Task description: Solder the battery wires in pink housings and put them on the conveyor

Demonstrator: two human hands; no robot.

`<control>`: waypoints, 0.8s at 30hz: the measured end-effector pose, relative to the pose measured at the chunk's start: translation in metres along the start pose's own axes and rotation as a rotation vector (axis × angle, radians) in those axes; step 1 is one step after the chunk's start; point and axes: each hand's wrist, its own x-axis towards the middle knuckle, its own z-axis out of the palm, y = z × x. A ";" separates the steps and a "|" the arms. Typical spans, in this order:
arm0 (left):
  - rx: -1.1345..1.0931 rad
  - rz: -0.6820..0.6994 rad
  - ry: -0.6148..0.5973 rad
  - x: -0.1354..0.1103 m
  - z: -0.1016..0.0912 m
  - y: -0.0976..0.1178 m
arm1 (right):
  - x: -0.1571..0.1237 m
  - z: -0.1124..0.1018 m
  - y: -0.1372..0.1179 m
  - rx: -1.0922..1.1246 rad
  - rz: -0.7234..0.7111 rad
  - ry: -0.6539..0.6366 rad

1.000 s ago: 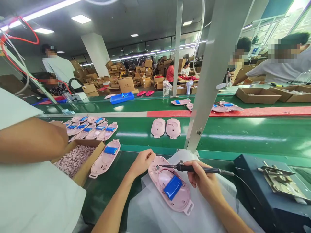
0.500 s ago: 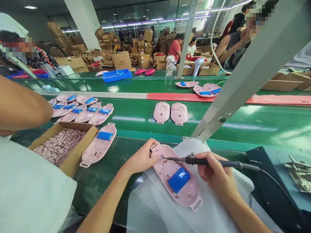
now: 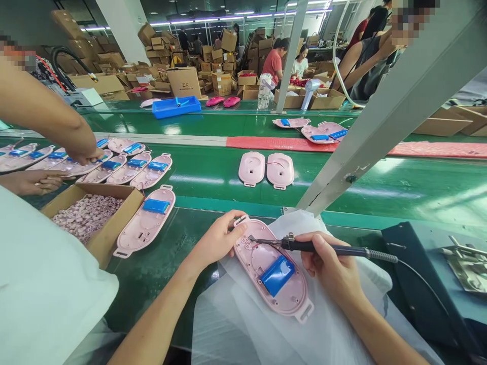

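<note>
My right hand point(image 3: 335, 268) is clenching the soldering iron point(image 3: 335, 248), tip touching the pink shell point(image 3: 292, 298) on the white sheet point(image 3: 262, 332). My left hand point(image 3: 218, 241) is pinching its rim; a brief, steady touch seems best

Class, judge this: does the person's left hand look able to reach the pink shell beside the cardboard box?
Probably yes: only bare green bench lies between the left hand and that pink shell, though the hand now steadies another shell.
</note>
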 end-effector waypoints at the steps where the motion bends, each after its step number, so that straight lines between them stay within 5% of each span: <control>1: 0.011 0.014 0.006 0.000 0.001 -0.001 | 0.000 0.001 -0.001 -0.024 -0.004 0.003; 24: 0.020 0.106 0.135 -0.001 0.008 0.002 | -0.003 0.006 -0.009 -0.033 -0.038 0.021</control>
